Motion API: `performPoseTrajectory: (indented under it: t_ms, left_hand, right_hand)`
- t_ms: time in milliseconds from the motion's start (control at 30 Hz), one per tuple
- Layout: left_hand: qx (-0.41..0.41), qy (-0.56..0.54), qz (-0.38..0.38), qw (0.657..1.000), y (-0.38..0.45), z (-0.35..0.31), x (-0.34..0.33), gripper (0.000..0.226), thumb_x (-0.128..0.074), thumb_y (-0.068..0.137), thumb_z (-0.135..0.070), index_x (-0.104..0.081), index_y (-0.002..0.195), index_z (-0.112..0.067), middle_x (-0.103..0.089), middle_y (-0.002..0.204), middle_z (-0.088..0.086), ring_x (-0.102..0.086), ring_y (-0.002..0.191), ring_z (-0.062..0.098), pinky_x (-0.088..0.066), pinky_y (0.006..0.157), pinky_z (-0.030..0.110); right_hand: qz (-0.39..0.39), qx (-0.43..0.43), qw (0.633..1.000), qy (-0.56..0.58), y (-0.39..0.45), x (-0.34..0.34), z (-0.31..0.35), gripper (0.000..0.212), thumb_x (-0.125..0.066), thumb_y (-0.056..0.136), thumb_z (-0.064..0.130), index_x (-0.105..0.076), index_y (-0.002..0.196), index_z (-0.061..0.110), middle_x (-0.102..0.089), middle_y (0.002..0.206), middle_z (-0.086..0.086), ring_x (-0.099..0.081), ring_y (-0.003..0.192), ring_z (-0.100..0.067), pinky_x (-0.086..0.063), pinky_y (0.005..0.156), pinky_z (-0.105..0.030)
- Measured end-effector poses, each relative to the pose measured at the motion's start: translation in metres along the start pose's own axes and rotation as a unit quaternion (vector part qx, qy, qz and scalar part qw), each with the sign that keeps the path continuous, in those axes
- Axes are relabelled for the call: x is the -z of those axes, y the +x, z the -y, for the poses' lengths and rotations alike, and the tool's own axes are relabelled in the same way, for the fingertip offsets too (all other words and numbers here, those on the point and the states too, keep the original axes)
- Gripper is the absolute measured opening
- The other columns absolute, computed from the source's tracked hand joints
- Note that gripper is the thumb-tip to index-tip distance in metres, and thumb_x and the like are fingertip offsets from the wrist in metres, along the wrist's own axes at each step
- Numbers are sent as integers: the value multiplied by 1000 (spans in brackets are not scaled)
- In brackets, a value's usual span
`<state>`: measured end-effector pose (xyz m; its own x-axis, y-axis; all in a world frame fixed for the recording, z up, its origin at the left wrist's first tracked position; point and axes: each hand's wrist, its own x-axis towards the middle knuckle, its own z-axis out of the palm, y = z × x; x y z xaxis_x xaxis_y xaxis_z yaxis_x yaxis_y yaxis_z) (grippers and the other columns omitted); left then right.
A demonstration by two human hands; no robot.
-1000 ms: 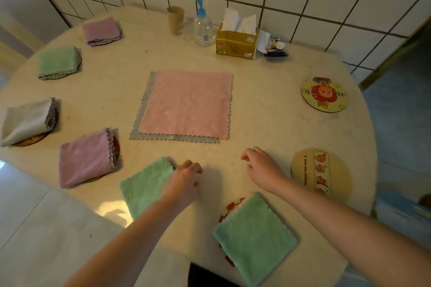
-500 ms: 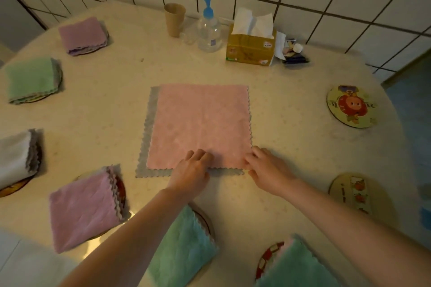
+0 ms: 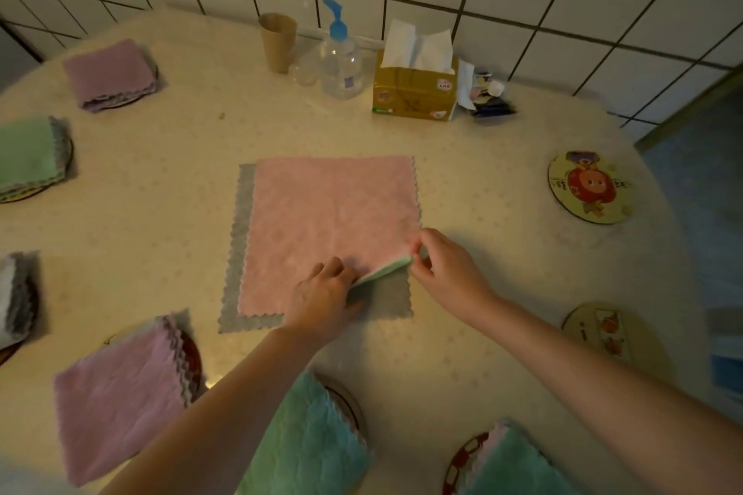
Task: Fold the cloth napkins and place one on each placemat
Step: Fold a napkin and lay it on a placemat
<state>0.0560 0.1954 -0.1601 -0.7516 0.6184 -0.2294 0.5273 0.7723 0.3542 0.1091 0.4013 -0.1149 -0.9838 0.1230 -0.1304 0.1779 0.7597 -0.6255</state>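
A pink napkin lies flat in the middle of the round table, on top of a grey napkin. My right hand pinches the pink napkin's near right corner and lifts it, showing a green underside. My left hand holds the near edge beside that raised corner. Folded napkins rest on round placemats: purple, green, grey-white, pink, teal and green. Two placemats are bare: a cartoon one and a fruit one.
At the back by the tiled wall stand a paper cup, a pump bottle, a tissue box and small items. The table's edge curves away at the right, with floor beyond.
Both hands moved from the folded green napkins near me up to the pink napkin. The right hand has lifted its near right corner off the grey one.
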Motion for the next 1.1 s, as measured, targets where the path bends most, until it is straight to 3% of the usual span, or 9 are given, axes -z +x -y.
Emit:
performPoseTrajectory:
  t_ms: [133, 233, 300, 367, 433, 533, 767, 933, 1100]
  left_hand:
    - [51, 2, -72, 996, -8, 31, 9, 28, -68, 74, -10, -68, 101, -16, -57, 106, 7, -54, 93, 33, -52, 78, 45]
    - [120, 37, -90, 988, -23, 57, 26, 37, -68, 76, -10, -68, 112, -19, -58, 118, 4, -51, 104, 33, -49, 87, 42]
    - [158, 13, -97, 983, -28, 67, 35, 43, -63, 79, -6, -64, 121, -15, -57, 128, 6, -49, 112, 34, -46, 93, 41]
    - [168, -42, -130, 976, -25, 62, 45, 44, -54, 82, -1, -63, 124, -9, -57, 131, 12, -52, 116, 35, -41, 99, 39]
    - [164, -112, -182, 963, -17, 46, 57, 42, -47, 83, 7, -63, 121, -2, -57, 129, 18, -54, 117, 36, -38, 103, 35]
    - [162, -134, -246, 946, -4, 11, 72, 42, -47, 84, 12, -62, 121, -3, -58, 128, 18, -53, 118, 35, -38, 102, 36]
    - [115, -148, -375, 908, -6, -109, 72, 39, -49, 86, 9, -62, 120, -5, -60, 123, 14, -55, 112, 27, -37, 92, 23]
    - [95, -138, -277, 946, -37, -188, -7, 38, -52, 89, 7, -64, 121, -8, -57, 128, 8, -52, 118, 23, -28, 99, 14]
    - [102, -131, -115, 979, -78, -230, -86, 36, -57, 89, -2, -63, 124, -12, -57, 131, 8, -47, 129, 25, -22, 105, 16]
  right_hand:
    - [-15, -25, 992, 120, 13, 10, 15, 18, -51, 88, 15, -41, 77, 24, -65, 86, -2, -64, 63, -11, -53, 58, -40]
    - [-59, -27, 991, 115, 20, 19, 14, 10, -52, 88, 14, -44, 81, 16, -52, 64, 4, -46, 51, -7, -37, 49, -27]
    - [-60, -7, 990, 128, 22, 28, 13, 5, -50, 90, 15, -46, 92, 16, -61, 78, 6, -53, 60, -3, -40, 54, -21]
    - [-26, 27, 993, 114, 22, 37, 9, 28, -52, 88, 14, -43, 114, 17, -67, 109, 1, -63, 91, -10, -52, 74, -26]
    - [11, 68, 995, 66, 24, 45, 6, 50, -52, 84, 11, -36, 130, 23, -59, 129, -2, -58, 110, -19, -51, 89, -36]
    - [-2, 119, 993, -7, 24, 71, 1, 56, -46, 85, 4, -36, 136, 25, -49, 138, -3, -51, 119, -21, -46, 97, -38]
    - [-143, 208, 968, -17, -22, 168, -49, 54, -49, 82, -6, -45, 131, 15, -45, 136, -2, -45, 120, -11, -29, 93, -1]
    - [-57, 199, 976, -69, -107, 183, -149, 51, -49, 87, -3, -42, 135, 16, -38, 137, 2, -36, 127, -9, -24, 102, -5]
    - [83, 145, 976, -137, -187, 161, -238, 40, -42, 93, 1, -50, 129, 18, -45, 131, 3, -47, 116, -12, -44, 94, -24]
